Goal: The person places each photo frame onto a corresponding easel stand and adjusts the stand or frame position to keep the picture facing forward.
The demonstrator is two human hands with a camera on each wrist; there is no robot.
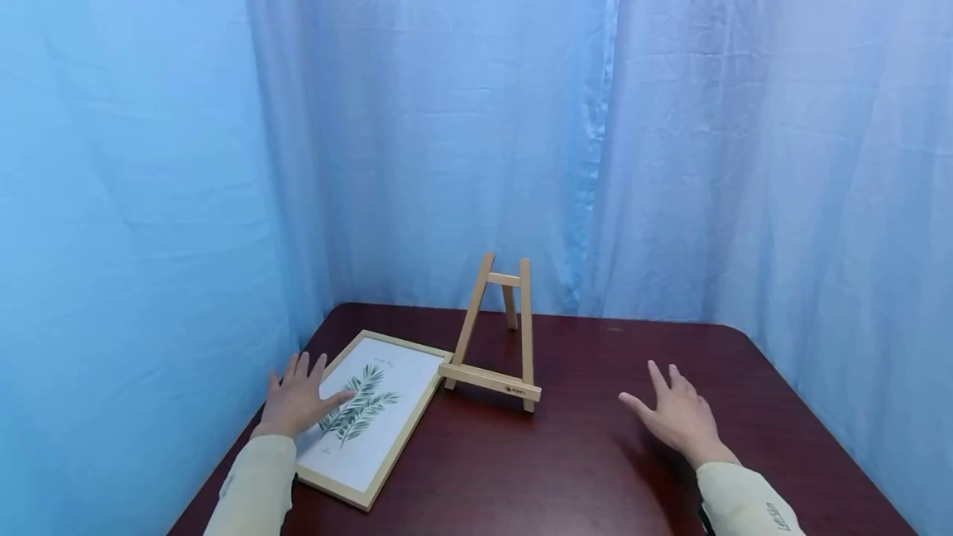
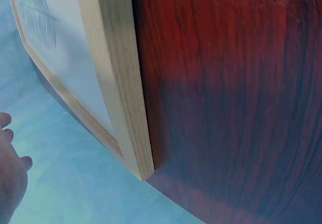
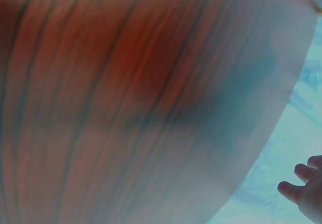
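The left hand [image 1: 298, 401] hides part of the framed print [image 1: 398, 416], whose lettering [image 1: 384, 361] is too small to read. In the right wrist view the tabletop [image 3: 115, 88] is blurred and the right border crops the right hand [image 3: 311, 196].

No wording could be read with certainty. On the front ledge of the wooden tabletop easel [image 1: 487, 380], toward its right end, stood a small dark emblem [image 1: 510, 390] followed by a short brand-like word, too tiny to make out. Dark lettering [image 1: 778, 517] ran along the right sleeve [image 1: 733, 490], seemingly beginning "Let". The framed palm-leaf print [image 1: 405, 379] bore a faint line of script above its leaves, illegible.
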